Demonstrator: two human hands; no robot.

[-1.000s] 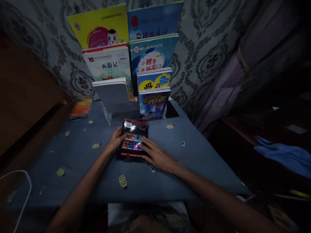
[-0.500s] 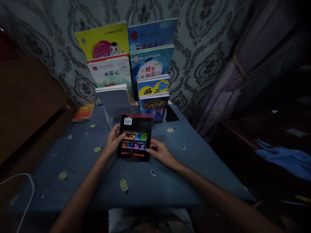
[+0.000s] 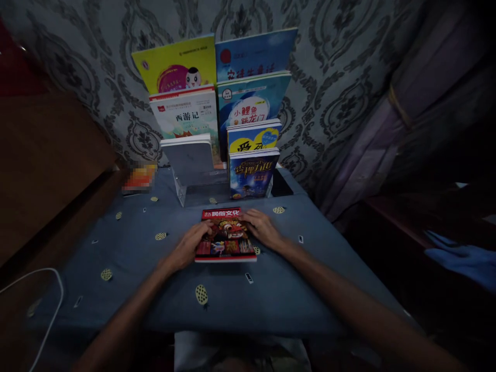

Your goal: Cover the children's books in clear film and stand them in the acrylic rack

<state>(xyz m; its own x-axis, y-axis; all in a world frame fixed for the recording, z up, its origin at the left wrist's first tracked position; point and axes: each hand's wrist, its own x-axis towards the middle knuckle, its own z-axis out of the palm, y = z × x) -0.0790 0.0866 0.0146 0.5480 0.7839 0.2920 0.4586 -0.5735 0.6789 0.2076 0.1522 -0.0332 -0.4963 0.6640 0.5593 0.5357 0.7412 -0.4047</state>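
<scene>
We are seeing a white cord [image 3: 61,295] curving at near left and a blurred orange item [image 3: 138,178] lying at far left. The left hand [image 3: 189,244] is resting on the left side of a red book [image 3: 227,249], which is lying face up on the table [image 3: 294,292], nearer than the standing books [image 3: 253,95]. The right hand [image 3: 264,227] is touching its right side. Both hands' fingers are bending loosely over the cover; whether they are gripping its edges, we are not able to tell. At far right, a curtain [image 3: 360,139] is hanging.
</scene>
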